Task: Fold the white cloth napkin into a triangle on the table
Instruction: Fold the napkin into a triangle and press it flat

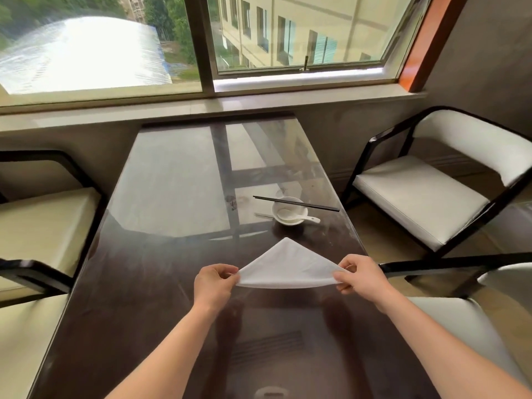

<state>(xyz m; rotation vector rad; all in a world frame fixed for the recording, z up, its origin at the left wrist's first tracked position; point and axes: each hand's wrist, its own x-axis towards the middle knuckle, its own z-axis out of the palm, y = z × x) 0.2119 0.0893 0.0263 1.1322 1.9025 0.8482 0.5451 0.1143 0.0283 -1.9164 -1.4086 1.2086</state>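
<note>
As napkin (pixel 288 266) lies triangular, both hands pinch corners; no writing legible.

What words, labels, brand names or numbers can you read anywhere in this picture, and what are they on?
None can be read.
The napkin, bowl, spoon, chopsticks and table show no print.
The building outside shows no legible sign.

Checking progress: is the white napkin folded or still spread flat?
Folded: the napkin shows a triangle, left hand and right hand pinching its corners.
</note>
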